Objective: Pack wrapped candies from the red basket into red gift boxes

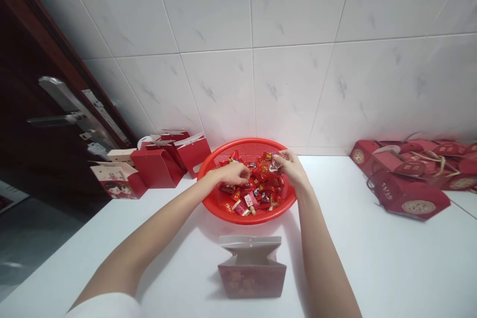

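Far left, the printed bag (pixel 119 184) stands near the table (pixel 179 268) edge beside the red bags (pixel 154 166). They look light; a leftward swing of the left forearm could tip one, maybe off the edge.

Left hand (pixel 234 175) is in over the sweets (pixel 257 190), fingers curled narrow. Can't tell if anything's in it, fingertips are turned down. Risk: loose small wrappers, so a blind grab could take too many or drop some.

Sweets lie in the red basket (pixel 244 219), mid-table, close to the wall (pixel 290 79). Basket looks light too. Wrist pressure on the rim could slide or tilt it; sweets heaped near a side might spill.

Open bag (pixel 251 282) stands upright in front of the basket, between the forearms, nobody holding it. Sides fold inward, mouth part-narrowed: anything dropped there could catch on the fold. Either arm pulling back low could clip it over.

Right hand (pixel 294 169) pinches a wrapped packet (pixel 275 164) at the basket's right side. Slick wrapper, fingertip grip, could slip.

Far right, red boxes (pixel 417 201) are well apart from the hands. Low risk.
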### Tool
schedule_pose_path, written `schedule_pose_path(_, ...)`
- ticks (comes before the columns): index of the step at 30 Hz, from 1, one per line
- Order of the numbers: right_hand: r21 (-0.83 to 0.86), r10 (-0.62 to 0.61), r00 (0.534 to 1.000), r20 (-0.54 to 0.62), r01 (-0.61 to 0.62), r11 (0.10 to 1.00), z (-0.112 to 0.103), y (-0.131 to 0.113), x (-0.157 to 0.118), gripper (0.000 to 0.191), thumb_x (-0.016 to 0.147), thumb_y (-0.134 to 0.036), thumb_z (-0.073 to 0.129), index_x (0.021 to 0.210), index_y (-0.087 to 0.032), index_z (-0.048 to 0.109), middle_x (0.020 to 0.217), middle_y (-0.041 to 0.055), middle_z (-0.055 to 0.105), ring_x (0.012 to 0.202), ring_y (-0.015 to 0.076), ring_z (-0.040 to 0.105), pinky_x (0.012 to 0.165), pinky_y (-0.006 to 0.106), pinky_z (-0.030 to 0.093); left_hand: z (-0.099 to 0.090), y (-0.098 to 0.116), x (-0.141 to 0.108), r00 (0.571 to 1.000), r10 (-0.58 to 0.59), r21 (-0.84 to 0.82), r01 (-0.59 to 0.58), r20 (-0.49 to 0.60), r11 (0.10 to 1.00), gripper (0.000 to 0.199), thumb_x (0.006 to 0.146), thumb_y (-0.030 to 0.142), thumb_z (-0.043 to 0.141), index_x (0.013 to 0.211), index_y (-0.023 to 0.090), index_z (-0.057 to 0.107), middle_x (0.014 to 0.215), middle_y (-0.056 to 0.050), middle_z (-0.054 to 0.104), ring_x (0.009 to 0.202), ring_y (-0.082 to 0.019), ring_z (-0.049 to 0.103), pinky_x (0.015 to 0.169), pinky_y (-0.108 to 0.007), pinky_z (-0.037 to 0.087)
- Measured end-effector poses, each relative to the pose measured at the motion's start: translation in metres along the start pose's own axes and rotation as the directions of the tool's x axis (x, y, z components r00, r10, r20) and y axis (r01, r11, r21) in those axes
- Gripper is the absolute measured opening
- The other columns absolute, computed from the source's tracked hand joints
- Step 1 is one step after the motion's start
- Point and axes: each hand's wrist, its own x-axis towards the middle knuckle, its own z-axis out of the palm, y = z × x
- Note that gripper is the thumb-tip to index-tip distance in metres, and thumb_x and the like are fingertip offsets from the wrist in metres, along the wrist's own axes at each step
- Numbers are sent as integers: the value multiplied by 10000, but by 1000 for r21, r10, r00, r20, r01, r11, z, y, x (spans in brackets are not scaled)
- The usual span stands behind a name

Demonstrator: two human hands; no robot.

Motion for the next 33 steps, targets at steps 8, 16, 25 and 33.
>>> schedule_pose_path(8,2,10,1000,1,-10,1000,0,-2,-1,402,551,-473,804,745,-237,543,624,-31,630,620,168,574,591,297,441,5,3,1,983,146,4,-147,112,989,375,702,137,673,1059,220,757,848,-7,727,761,-178,650,688,-225,462)
schedule_pose_path(16,14,25,999,-37,-25,1000,2,-3,-2,422,530,-465,811,749,-229,540,625,-33,629,613,162,573,564,279,423,2,-1,5,992,-60,193,81,-115,978,367,809,142,568,1157,147,688,1146,-130,688,1008,-253,666,852,-289,492)
schedule_pose_path(25,-3,5,1000,8,-5,1000,0,-1,-1,426,548,-493,792,764,-232,534,641,-29,639,627,164,577,588,288,429,4,-6,4,993,-116,247,111,8,963,415,837,213,612,1249,177,642,1227,-126,679,1082,-257,653,891,-278,482)
schedule_pose_path(33,-228,-110,988,106,132,965,-4,11,6,289,651,-445,687,767,-245,514,669,-35,596,641,169,541,614,298,408,3,-5,5,960,-278,182,280,-38,943,431,858,326,636,1257,161,630,1181,-146,714,1060,-311,669,831,-324,499)
